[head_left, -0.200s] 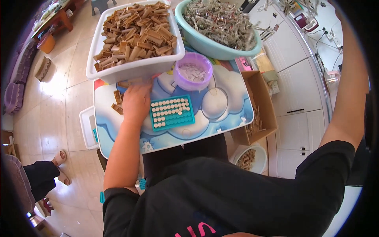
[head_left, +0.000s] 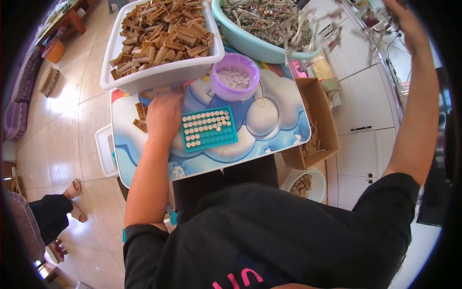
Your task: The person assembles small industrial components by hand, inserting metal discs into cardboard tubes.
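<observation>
Since the earlier frame our right hand has swung inward at the far right, and grey strands now spread, blurred, between it and the right rim of the basin; our left hand has barely shifted. Nearest us, past the table's near edge, lies the teal tray, its long axis running roughly left to right, with white round pieces in its far rows and at the left of its near ones. Just left of it our left hand is down, fingers pointing far, at some loose brown pieces. Two of these lie left of the hand, and another lies crosswise at its fingertips; blur hides whether the fingers are closed on it. This left hand is plainly the nearer to both tray and pieces. Farther on are the purple bowl, then the white tub heaped with brown pieces, directly beyond the left hand, and the turquoise basin to the right. Our hands are well apart; we cannot tell whether the right one grips the strands.
</observation>
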Tool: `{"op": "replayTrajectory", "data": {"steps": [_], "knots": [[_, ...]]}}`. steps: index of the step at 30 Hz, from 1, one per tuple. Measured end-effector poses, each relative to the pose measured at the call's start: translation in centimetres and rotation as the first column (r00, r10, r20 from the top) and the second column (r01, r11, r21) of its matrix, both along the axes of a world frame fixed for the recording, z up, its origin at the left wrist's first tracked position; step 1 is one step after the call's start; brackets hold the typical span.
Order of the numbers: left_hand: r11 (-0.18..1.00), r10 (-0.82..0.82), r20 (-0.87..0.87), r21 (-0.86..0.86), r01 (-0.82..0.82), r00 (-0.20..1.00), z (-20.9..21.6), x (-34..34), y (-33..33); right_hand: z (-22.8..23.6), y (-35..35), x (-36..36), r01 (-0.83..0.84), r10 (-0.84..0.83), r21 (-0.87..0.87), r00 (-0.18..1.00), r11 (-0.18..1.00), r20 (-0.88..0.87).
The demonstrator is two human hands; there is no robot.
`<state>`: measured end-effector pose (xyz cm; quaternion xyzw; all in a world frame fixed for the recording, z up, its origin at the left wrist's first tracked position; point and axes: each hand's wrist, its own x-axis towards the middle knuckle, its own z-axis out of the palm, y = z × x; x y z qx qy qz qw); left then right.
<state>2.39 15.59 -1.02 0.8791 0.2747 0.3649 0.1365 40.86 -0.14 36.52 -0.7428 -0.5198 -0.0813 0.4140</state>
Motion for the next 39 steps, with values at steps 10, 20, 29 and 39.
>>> {"op": "replayTrajectory", "data": {"steps": [10,20,29,39], "knots": [[1.000,0.005,-0.011,0.007,-0.005,1.000,0.0,0.1,-0.1,-19.9,-3.9,-7.0,-0.077,0.014,-0.093,0.841,0.993,-0.540],[1.000,0.018,-0.054,0.000,-0.018,0.998,0.2,0.2,-0.1,-24.8,-3.9,-6.7,-0.079,-0.161,-0.257,0.597,0.963,-0.786],[0.999,0.026,-0.028,0.039,-0.025,0.999,2.8,0.0,-0.4,-25.4,-4.5,-7.1,-0.249,0.109,-0.085,0.671,0.965,-0.733],[0.953,0.078,0.204,-0.304,-0.013,0.976,5.9,-0.3,-1.4,-25.2,-6.1,-8.4,-0.162,0.242,0.186,0.768,0.969,-0.593]]}}
